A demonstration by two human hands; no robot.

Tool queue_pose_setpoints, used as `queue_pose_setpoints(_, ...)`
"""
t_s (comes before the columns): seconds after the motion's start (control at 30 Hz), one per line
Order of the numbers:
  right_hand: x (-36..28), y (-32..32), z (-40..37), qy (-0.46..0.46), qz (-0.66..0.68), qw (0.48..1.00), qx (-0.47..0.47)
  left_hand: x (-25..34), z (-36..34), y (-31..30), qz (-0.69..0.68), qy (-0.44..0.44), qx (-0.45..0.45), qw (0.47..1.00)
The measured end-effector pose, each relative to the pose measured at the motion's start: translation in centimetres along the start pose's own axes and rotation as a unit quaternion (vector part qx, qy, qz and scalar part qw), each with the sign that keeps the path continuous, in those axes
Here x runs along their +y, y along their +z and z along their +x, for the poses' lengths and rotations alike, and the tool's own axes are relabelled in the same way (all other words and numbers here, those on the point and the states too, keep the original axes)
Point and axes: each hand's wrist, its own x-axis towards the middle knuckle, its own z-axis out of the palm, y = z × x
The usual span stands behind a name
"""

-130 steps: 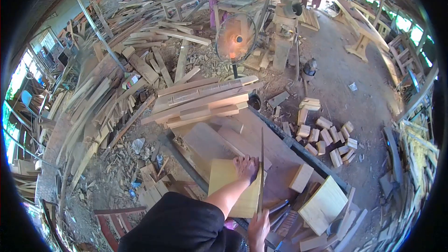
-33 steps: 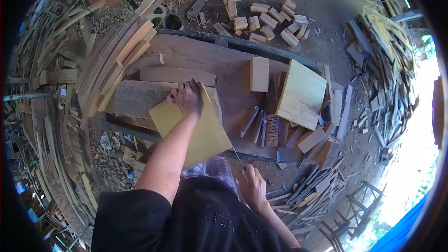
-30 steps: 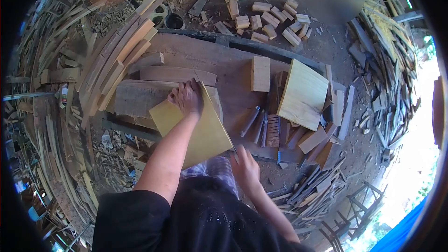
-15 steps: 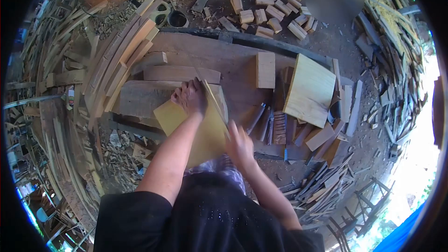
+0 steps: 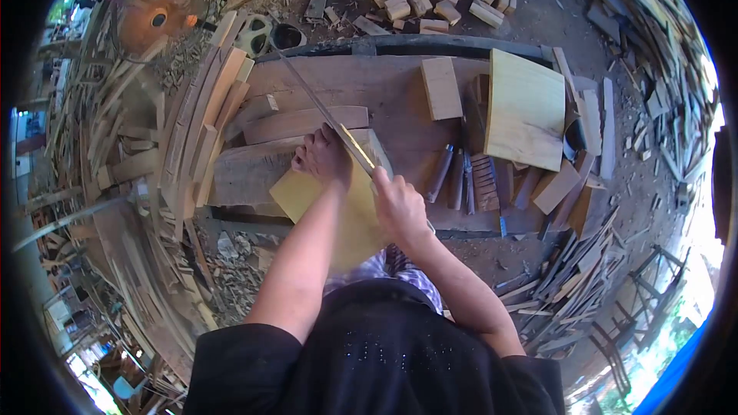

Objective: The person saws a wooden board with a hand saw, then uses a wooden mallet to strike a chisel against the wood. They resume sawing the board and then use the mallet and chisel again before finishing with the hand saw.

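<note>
While right hand (image 5: 401,206) grips a long narrow tool (image 5: 310,93) jutting beyond its fingers, left hand (image 5: 326,158) clasps yellow board (image 5: 357,223) beneath its fingers.

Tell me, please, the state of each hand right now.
Left hand: closed, holding the yellowish wooden board.
Right hand: closed, holding a long, narrow metal tool.
</note>
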Motion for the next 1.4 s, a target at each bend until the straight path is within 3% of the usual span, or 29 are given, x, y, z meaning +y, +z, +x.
queue_pose_setpoints(0.07,-0.7,-0.3,-0.3,0.031,-0.039,0.998,-0.033,-0.2,0.1,0.2,-0.005,0.011,-0.001,1.0)
queue_pose_setpoints(0.1,-0.1,-2.1,-3.0,0.019,-0.003,1.0,0.016,-0.2,0.2,0.4,-0.012,0.009,-0.005,1.0)
queue_pose_setpoints(0.17,0.8,-4.8,-9.3,0.07,-0.002,0.997,-0.023,-0.2,0.1,0.6,-0.009,0.014,-0.008,1.0)
queue_pose_setpoints(0.27,0.7,-6.2,-10.2,0.106,-0.007,0.993,-0.048,-0.2,0.2,0.3,-0.001,0.015,-0.004,1.0)
queue_pose_setpoints(0.37,0.8,-1.5,-1.6,-0.025,0.019,0.999,0.042,0.4,0.1,-0.5,0.004,0.012,-0.02,1.0)
queue_pose_setpoints(0.43,-2.4,-0.8,3.5,0.055,-0.08,0.993,-0.06,0.5,0.0,-0.8,0.006,0.008,-0.024,1.0)
queue_pose_setpoints(0.47,-2.2,-1.0,2.6,0.061,-0.074,0.994,-0.05,0.1,0.0,-0.1,-0.002,0.001,-0.006,1.0)
queue_pose_setpoints(0.57,1.2,-2.8,-5.1,0.017,0.036,0.999,0.015,0.1,0.2,0.3,-0.012,0.008,0.015,1.0)
queue_pose_setpoints(0.6,2.1,-3.4,-8.6,0.057,0.01,0.998,-0.019,-0.1,0.0,0.3,-0.004,0.01,0.016,1.0)
queue_pose_setpoints(0.63,4.4,-3.2,-12.5,0.025,-0.009,1.0,-0.011,-0.3,0.0,0.7,-0.007,0.012,0.016,1.0)
queue_pose_setpoints(0.83,8.5,-9.8,-25.5,0.083,-0.017,0.996,-0.036,-0.5,0.2,1.0,-0.016,0.008,0.037,0.999)
queue_pose_setpoints(0.9,9.4,-9.6,-27.7,0.124,-0.002,0.991,0.056,-0.9,0.1,1.2,-0.024,0.037,0.053,0.998)
queue_pose_setpoints(1.0,9.5,-8.3,-26.6,0.137,0.075,0.978,0.138,0.2,-0.9,-0.4,-0.044,0.061,0.044,0.996)
queue_pose_setpoints(1.07,9.3,-6.9,-24.6,0.131,0.097,0.973,0.16,0.3,-1.3,-1.5,-0.127,0.125,0.027,0.984)
queue_pose_setpoints(1.1,9.1,-6.1,-23.4,0.14,0.105,0.969,0.172,0.2,-1.1,-1.1,-0.106,0.152,0.034,0.982)
queue_pose_setpoints(1.13,8.1,-5.8,-21.7,0.133,0.132,0.96,0.206,-0.2,-1.0,0.4,-0.063,0.164,0.111,0.978)
queue_pose_setpoints(1.17,8.4,-4.5,-20.5,0.102,0.147,0.95,0.255,-0.5,-0.7,0.9,-0.038,0.152,0.082,0.984)
queue_pose_setpoints(1.23,9.4,-3.2,-21.2,0.233,0.292,0.91,0.179,-0.9,-0.6,0.4,-0.115,0.123,0.022,0.985)
queue_pose_setpoints(1.27,8.1,-4.0,-19.8,0.213,0.29,0.915,0.182,-0.8,-0.5,0.3,-0.169,0.102,-0.023,0.98)
queue_pose_setpoints(1.33,5.3,-5.9,-17.3,0.101,0.153,0.964,0.194,-0.7,-0.7,0.2,-0.186,0.092,-0.012,0.978)
queue_pose_setpoints(1.4,4.8,-6.0,-15.5,0.105,0.128,0.971,0.175,-1.4,-0.3,0.1,-0.202,0.081,0.003,0.976)
